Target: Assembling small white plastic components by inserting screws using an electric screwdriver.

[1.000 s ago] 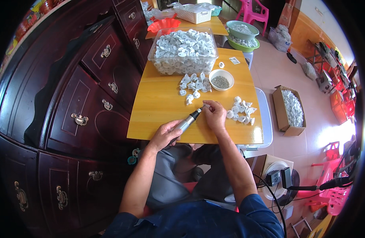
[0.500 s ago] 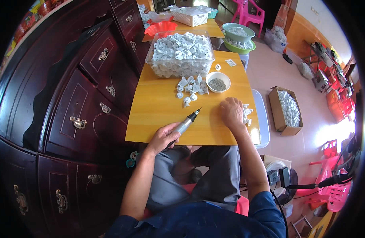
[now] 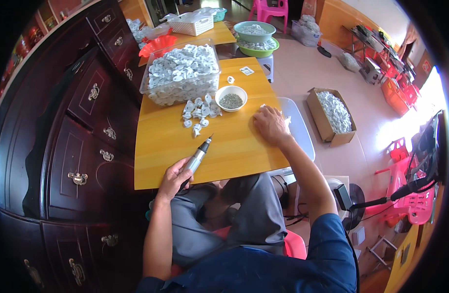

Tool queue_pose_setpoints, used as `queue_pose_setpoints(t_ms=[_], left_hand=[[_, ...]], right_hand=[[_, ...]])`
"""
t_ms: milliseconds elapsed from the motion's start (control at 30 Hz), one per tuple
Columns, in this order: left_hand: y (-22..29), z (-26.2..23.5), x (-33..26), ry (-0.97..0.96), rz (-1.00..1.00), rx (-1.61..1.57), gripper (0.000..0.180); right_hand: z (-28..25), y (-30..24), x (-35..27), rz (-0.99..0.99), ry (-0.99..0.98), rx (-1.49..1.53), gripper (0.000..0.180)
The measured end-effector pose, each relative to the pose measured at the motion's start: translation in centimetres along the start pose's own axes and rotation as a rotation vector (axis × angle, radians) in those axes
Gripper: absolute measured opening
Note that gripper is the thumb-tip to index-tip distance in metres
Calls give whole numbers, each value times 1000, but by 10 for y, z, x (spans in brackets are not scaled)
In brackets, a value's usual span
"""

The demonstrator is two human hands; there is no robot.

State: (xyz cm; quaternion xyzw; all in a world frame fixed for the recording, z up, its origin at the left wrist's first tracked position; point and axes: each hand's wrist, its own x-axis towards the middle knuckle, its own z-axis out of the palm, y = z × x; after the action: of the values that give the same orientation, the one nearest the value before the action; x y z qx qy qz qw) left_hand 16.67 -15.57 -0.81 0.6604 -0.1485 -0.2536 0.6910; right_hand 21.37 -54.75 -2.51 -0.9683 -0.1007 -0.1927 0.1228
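My left hand (image 3: 174,178) is wrapped around a grey and black electric screwdriver (image 3: 198,155) near the table's front edge. Its thin bit points up and away over the wooden table (image 3: 161,146). Palm down at the table's right edge lies my right hand (image 3: 272,126), fingers loosely spread. A few white plastic pieces (image 3: 287,120) peek out beside it, mostly hidden by the hand. Several loose white plastic parts (image 3: 203,108) are scattered on the table, next to a white bowl (image 3: 244,99) of small metal screws (image 3: 231,101).
Behind the loose parts stands a large clear tub (image 3: 217,78) heaped with white parts. A translucent plastic bin (image 3: 302,129) sits below the table's right edge. Beyond it, a cardboard box (image 3: 334,136) of white parts is on the floor. Dark drawers (image 3: 83,127) line the left.
My right hand has moved outward to the table's right edge, and the white pieces beside it have mostly left the tabletop there. The left hand still holds the screwdriver. The view has turned right.
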Motion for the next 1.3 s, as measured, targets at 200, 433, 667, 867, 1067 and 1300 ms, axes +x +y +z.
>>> queue_pose_setpoints(t_ms=[200, 433, 667, 867, 1067, 1300], left_hand=[[0, 5, 2, 69, 24, 45, 57], [3, 5, 1, 58, -28, 59, 57], [-2, 2, 3, 92, -16, 68, 56], [-2, 3, 2, 92, 9, 49, 57], [0, 2, 1, 43, -10, -14, 57], [-3, 0, 0, 39, -4, -40, 57]], right_hand=[[-1, 66, -1, 170, 105, -60, 21], [-11, 94, -21, 362, 126, 8, 22], [-28, 65, 7, 360, 263, 180, 23], [-38, 5, 80, 187, 172, 321, 18], [-10, -27, 139, 145, -205, 48, 20], [14, -53, 151, 267, -461, -203, 22]])
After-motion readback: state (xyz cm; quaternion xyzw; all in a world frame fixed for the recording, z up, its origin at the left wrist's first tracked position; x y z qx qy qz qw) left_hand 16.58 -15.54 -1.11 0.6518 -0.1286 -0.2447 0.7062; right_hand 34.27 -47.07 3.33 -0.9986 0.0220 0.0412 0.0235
